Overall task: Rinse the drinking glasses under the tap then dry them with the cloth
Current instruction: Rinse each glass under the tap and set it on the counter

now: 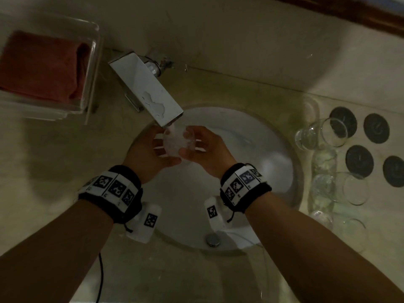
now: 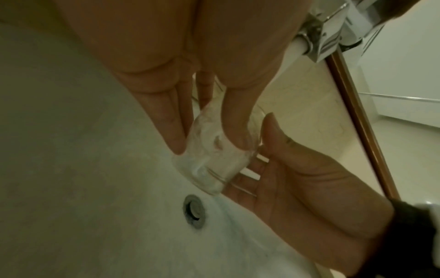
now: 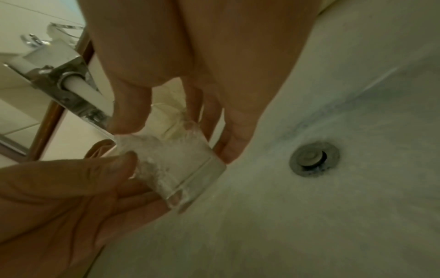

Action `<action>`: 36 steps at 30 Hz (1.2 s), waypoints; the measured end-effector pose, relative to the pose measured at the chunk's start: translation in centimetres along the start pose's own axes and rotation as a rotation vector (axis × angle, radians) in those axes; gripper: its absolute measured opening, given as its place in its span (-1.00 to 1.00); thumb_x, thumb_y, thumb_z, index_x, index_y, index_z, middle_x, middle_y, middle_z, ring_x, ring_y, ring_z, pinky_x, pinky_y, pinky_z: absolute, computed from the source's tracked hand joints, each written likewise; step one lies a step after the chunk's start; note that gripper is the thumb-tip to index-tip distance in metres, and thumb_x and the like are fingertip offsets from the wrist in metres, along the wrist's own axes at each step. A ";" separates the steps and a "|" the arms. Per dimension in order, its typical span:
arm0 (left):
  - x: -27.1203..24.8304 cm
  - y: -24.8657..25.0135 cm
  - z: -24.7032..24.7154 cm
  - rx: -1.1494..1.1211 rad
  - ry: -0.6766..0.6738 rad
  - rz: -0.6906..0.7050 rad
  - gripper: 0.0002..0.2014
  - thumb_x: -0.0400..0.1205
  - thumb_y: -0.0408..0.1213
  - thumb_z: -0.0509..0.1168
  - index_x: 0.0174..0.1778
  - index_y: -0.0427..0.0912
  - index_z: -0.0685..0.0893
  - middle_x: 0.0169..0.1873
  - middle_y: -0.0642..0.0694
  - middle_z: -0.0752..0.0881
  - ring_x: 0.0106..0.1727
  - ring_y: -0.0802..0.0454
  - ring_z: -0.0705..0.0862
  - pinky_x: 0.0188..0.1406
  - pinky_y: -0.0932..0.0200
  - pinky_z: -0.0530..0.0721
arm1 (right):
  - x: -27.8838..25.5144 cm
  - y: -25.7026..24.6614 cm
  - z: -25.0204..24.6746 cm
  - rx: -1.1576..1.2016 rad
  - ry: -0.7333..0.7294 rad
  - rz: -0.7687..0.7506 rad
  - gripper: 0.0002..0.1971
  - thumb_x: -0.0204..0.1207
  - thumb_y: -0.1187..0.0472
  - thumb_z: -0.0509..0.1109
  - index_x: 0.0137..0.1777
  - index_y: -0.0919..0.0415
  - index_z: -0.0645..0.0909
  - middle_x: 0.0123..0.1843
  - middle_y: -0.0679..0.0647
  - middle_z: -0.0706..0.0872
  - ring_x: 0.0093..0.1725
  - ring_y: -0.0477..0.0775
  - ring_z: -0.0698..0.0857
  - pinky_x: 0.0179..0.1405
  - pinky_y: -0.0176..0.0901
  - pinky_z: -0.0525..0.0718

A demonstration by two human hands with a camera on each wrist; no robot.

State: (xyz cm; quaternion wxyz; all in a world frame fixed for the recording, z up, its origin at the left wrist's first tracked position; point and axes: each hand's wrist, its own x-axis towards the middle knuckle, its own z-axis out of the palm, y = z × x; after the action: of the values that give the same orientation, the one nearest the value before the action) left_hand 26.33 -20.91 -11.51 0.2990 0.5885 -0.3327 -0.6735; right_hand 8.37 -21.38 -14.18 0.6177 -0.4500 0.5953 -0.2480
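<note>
Tap spout (image 1: 150, 90) overhead; open basin (image 1: 251, 149) rightward, glasses (image 1: 328, 162) beyond.

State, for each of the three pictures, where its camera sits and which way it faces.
Head: looks down on the basin, tap, both forearms and hands.
Left wrist: looks along the left hand at the glass; right hand opposite.
Right wrist: along the right hand; left hand opposite.
Both wrist views share glass and drain.

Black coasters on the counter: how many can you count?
4, all right of the sink: back left, back right, front left, front right, partly cut off; more may lie beyond the edge.
</note>
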 end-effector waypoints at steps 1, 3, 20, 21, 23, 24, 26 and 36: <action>-0.1 0.3 0.1 -0.099 0.006 -0.019 -0.39 0.23 -0.43 0.64 0.09 0.14 0.58 0.04 -0.08 0.69 0.04 -0.05 0.74 0.13 -0.20 0.75 | 0.0 -0.1 -0.1 0.018 -0.002 -0.018 -0.38 0.42 0.26 0.67 0.47 0.16 0.54 0.38 0.05 0.69 0.32 0.06 0.71 0.24 -0.07 0.77; -0.2 0.5 0.3 -0.171 0.023 -0.026 -0.35 0.14 -0.31 0.61 0.14 0.14 0.59 0.04 -0.04 0.69 0.06 -0.07 0.70 0.14 -0.27 0.72 | -0.1 -0.2 -0.1 0.022 -0.003 -0.059 -0.32 0.36 0.32 0.69 0.48 0.17 0.54 0.40 0.06 0.69 0.36 0.07 0.69 0.31 -0.09 0.73; 0.0 0.2 0.7 -0.105 0.087 0.011 -0.39 0.55 -0.68 0.36 0.36 0.05 0.48 0.07 0.07 0.63 0.00 0.13 0.70 -0.12 -0.08 0.78 | -0.3 -0.5 -0.3 0.042 0.000 -0.137 -0.21 0.20 0.45 0.75 0.46 0.26 0.55 0.39 0.10 0.70 0.42 0.01 0.66 0.48 -0.03 0.62; -0.1 0.0 0.6 -0.042 0.078 0.038 -0.32 0.49 -0.72 0.40 0.37 0.05 0.45 0.08 0.08 0.62 0.03 0.14 0.68 -0.06 -0.09 0.77 | -0.4 -0.4 -0.3 0.041 -0.002 -0.137 -0.22 0.21 0.45 0.75 0.46 0.25 0.56 0.38 0.07 0.70 0.41 -0.02 0.66 0.47 -0.07 0.63; -0.1 -0.1 0.3 0.008 0.074 0.055 -0.30 0.43 -0.72 0.45 0.31 0.06 0.47 0.07 0.09 0.64 0.03 0.17 0.68 0.01 -0.08 0.77 | -0.4 -0.4 -0.3 0.012 0.007 -0.128 -0.26 0.26 0.41 0.73 0.46 0.22 0.56 0.35 0.04 0.70 0.38 -0.04 0.66 0.40 -0.19 0.66; -0.1 0.0 0.2 0.049 0.067 0.062 -0.32 0.42 -0.70 0.49 0.28 0.07 0.48 0.06 0.09 0.65 0.03 0.18 0.69 0.03 -0.03 0.77 | -0.4 -0.4 -0.2 -0.024 0.014 -0.120 -0.29 0.30 0.35 0.73 0.46 0.21 0.56 0.36 0.03 0.70 0.36 -0.04 0.68 0.35 -0.21 0.69; 0.2 -0.4 -0.1 0.224 0.046 0.059 -0.40 0.42 -0.53 0.58 0.28 0.00 0.54 0.05 0.09 0.69 0.03 0.19 0.71 0.05 0.17 0.75 | -0.1 -0.3 -0.2 -0.088 0.028 -0.052 -0.37 0.38 0.16 0.70 0.45 0.15 0.60 0.31 0.02 0.75 0.28 -0.04 0.73 0.27 -0.15 0.74; 0.0 -0.5 0.9 0.307 0.059 -0.280 -0.36 0.59 0.25 0.31 -0.46 -0.33 0.61 -0.40 -0.30 0.73 -0.20 -0.24 0.79 -0.01 -0.20 0.84 | 0.5 -0.7 1.7 -0.205 0.068 0.387 -0.22 0.56 -0.47 0.16 -0.14 0.35 0.70 -0.03 0.34 0.85 -0.13 0.31 0.86 0.04 0.21 0.83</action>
State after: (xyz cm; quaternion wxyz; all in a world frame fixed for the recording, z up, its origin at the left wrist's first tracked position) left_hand 25.38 -20.54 -11.85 0.1187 0.6870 -0.3374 -0.6325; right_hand 10.27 -21.65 -14.05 0.5844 -0.3791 0.7132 -0.0782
